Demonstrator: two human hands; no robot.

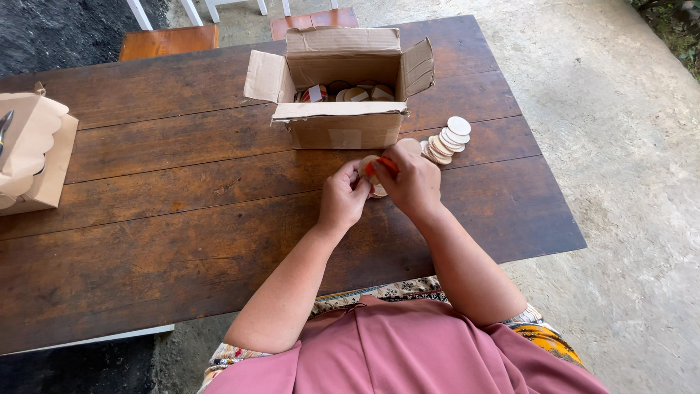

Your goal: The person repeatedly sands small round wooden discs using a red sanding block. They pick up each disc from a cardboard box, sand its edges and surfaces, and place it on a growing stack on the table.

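My left hand (343, 198) pinches the edge of a small round wooden disc (367, 165) just above the dark wooden table (182, 219). My right hand (414, 179) holds a short orange marker-like piece (385, 165) against that disc. Another pale disc (380, 191) peeks out beneath the hands. A fanned stack of similar wooden discs (446, 141) lies just right of my right hand. Right behind the hands stands an open cardboard box (343, 128) with more discs inside.
A pale wooden box with scalloped edges (33, 149) sits at the table's left edge. Two brown stools (169, 40) stand behind the far edge. Concrete floor (627, 146) lies to the right.
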